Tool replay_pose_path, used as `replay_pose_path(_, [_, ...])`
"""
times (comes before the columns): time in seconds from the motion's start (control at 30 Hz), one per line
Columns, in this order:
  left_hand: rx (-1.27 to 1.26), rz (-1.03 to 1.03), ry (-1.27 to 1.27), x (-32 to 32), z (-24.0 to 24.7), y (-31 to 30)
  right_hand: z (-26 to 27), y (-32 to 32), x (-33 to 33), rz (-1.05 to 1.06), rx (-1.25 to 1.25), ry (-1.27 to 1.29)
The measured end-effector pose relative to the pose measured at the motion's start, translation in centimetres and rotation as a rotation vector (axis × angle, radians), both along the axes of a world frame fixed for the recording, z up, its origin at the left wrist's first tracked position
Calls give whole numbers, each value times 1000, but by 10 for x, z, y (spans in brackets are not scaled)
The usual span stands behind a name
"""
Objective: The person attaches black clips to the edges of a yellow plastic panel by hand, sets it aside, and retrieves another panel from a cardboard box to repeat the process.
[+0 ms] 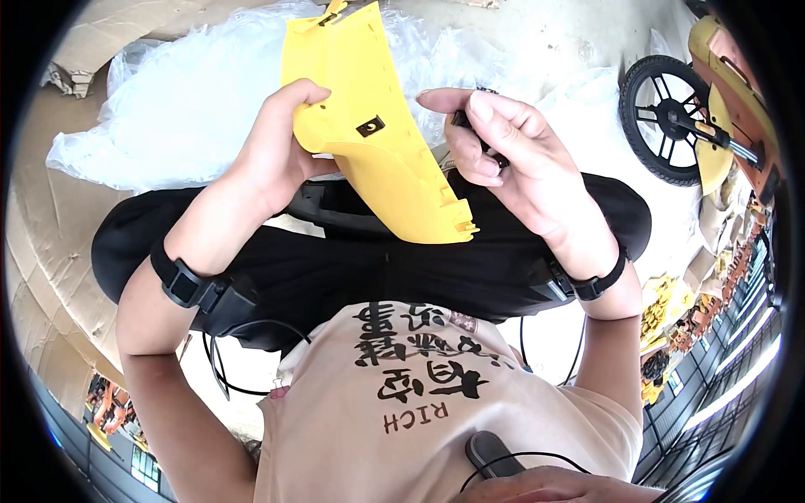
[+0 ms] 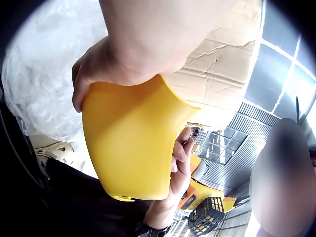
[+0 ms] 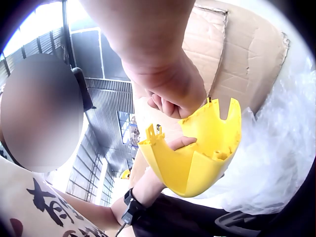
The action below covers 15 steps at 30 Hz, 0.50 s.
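A yellow moulded plastic cover [image 1: 381, 168] is held up over the lap, tilted, with notches and clips along its edge. My left hand [image 1: 281, 142] grips its left side, thumb on the near face, as the left wrist view also shows at the cover's end [image 2: 131, 143]. A small black rectangular insert [image 1: 370, 126] sits in the cover's face. Just right of the cover, my right hand [image 1: 524, 151] holds small black pieces [image 1: 463, 121] between curled fingers and thumb; their exact kind is hidden by the fingers. In the right wrist view, the cover's hollow inside [image 3: 219, 133] shows below that hand.
Crumpled clear plastic wrapping [image 1: 193, 101] lies behind the cover, over cardboard [image 1: 50, 226] on the left. A black spoked wheel [image 1: 662, 121] stands at the right beside orange and yellow body parts. A black curved piece [image 1: 335, 216] lies on the lap.
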State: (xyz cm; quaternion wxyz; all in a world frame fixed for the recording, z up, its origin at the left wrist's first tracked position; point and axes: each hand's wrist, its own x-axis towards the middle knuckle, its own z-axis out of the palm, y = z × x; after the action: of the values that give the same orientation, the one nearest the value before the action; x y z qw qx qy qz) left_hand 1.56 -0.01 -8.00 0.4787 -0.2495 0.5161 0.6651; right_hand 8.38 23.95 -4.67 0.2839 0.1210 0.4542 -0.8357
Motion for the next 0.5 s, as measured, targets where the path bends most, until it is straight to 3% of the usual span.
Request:
replay_pose_path(0.13, [8, 37, 21, -7, 4, -2, 11, -1, -4, -85, 48, -50])
replay_pose_path(0.33, [19, 86, 49, -9, 3, -1, 9, 14, -8, -131, 256, 131])
replay_pose_path(0.5, [-4, 74, 68, -1, -1, -2, 9, 20, -3, -12, 360, 94])
